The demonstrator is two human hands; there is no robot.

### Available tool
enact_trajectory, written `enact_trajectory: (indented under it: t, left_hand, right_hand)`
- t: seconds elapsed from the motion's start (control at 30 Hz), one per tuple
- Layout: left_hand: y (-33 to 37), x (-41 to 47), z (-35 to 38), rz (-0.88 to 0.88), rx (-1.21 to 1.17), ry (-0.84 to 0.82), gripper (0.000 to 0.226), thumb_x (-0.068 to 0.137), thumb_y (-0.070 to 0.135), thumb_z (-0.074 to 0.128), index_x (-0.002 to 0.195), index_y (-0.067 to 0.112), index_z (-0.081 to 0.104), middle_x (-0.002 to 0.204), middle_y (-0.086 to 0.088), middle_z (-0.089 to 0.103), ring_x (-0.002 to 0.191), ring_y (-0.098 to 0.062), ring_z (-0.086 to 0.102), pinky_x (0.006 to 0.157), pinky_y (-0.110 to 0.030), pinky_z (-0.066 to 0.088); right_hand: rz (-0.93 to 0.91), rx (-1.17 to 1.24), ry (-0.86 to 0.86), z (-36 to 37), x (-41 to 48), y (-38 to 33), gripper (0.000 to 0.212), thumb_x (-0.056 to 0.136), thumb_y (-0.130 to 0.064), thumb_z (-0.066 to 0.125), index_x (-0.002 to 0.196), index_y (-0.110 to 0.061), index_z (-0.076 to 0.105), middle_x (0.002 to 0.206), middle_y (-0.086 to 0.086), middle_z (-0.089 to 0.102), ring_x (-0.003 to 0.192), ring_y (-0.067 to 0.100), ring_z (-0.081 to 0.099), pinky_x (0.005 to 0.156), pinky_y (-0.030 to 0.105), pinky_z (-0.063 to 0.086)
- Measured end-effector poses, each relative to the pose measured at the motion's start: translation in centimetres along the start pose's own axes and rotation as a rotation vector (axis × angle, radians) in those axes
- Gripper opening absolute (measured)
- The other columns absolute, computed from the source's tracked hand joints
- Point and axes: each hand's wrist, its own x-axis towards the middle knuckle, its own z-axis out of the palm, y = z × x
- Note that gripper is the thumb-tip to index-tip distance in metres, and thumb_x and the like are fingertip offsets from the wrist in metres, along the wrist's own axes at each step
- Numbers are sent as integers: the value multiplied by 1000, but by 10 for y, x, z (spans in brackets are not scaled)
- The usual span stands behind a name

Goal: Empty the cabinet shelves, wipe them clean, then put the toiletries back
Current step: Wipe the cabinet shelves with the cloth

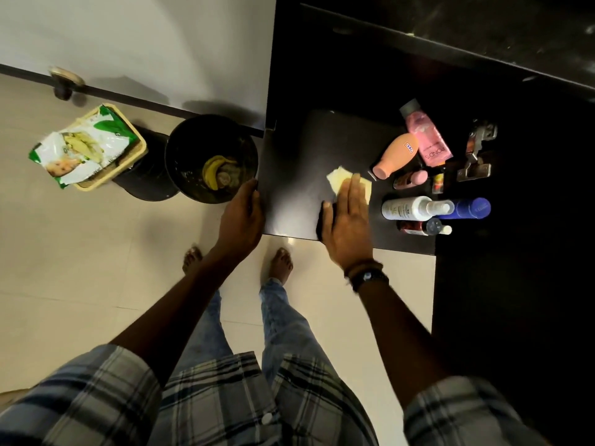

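Observation:
A dark cabinet shelf (299, 162) lies below me. My right hand (349, 220) presses a pale yellow cloth (338, 178) flat onto it with straight fingers. My left hand (243, 214) grips the shelf's left edge. To the right of the cloth stand and lie several toiletries: a peach bottle (397, 154), a pink bottle (425, 136), a white spray bottle (415, 208), a blue bottle (467, 208), a small dark red bottle (418, 226) and a small pink-capped one (412, 179).
A black bin (183, 149) holding a banana peel stands on the tiled floor just left of the shelf. Beside it a beige basket (132, 140) carries a green and white packet. A metal hinge (476, 152) sits at the cabinet's right. My bare feet are below the shelf edge.

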Motion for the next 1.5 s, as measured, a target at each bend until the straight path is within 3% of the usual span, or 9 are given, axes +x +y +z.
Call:
enact_trajectory:
  t: [0.13,0.3,0.5,0.67,0.83,1.07,1.17,1.3,1.5]
  left_hand:
    - [-2,-2,0,-1,0,-28,38,98,22,33,131,5,46,122,-11,58,103,-10,50,82,-21,40]
    - [-5,2,1,-17,-1,-28,34,100,17,36,129,6,48,119,-12,60,102,-11,52,81,-25,40]
    - [-7,6,3,-44,-6,-18,33,100,17,36,130,8,48,120,-10,60,101,-16,55,82,-27,41]
    - [-8,5,4,-52,-16,-19,41,96,25,34,132,10,47,122,-10,60,101,-12,52,86,-31,44]
    - [-5,7,3,-57,-22,-18,38,98,25,35,130,10,49,121,-9,60,103,-15,53,84,-27,40]
    - [-10,22,-11,-62,5,-39,40,99,31,32,124,7,52,116,-15,60,106,-25,57,92,-39,48]
    - [-13,25,-14,-110,-14,-12,47,93,40,31,121,11,53,115,-11,60,107,-24,58,93,-48,48]
    - [-8,26,-15,-119,-38,4,46,94,40,31,121,10,54,115,-10,61,105,-22,59,91,-47,49]
    - [-2,12,-3,-51,-28,-93,43,99,30,31,131,7,46,123,-12,58,108,-18,56,83,-17,44]
  right_hand:
    - [84,102,47,-2,74,-22,63,94,-30,28,143,11,28,153,28,21,144,39,21,120,40,15]
    - [-70,104,41,6,51,-45,58,94,-27,37,140,7,38,148,25,35,137,40,36,112,44,35]
    - [37,44,49,2,-12,-12,55,96,-23,37,143,5,33,153,19,29,143,32,28,115,42,30]
    - [117,79,105,-3,36,-15,54,94,-20,38,139,10,37,148,26,35,137,39,34,117,40,24]
    - [-234,43,-7,-1,77,-29,56,92,-26,35,140,2,42,146,21,40,133,38,42,110,42,37]
    - [64,-20,-4,-18,167,-17,64,91,-29,27,142,8,30,142,31,37,134,43,32,117,42,16]
    - [-98,103,38,0,144,-49,56,84,-20,35,139,-12,40,134,25,48,126,34,43,111,45,32]
    - [-233,78,1,24,54,-79,53,88,-21,34,136,-2,47,145,21,41,134,37,39,109,42,38]
    - [-184,86,33,31,-58,-45,50,97,-20,51,142,-2,40,149,18,38,139,31,36,112,42,35]
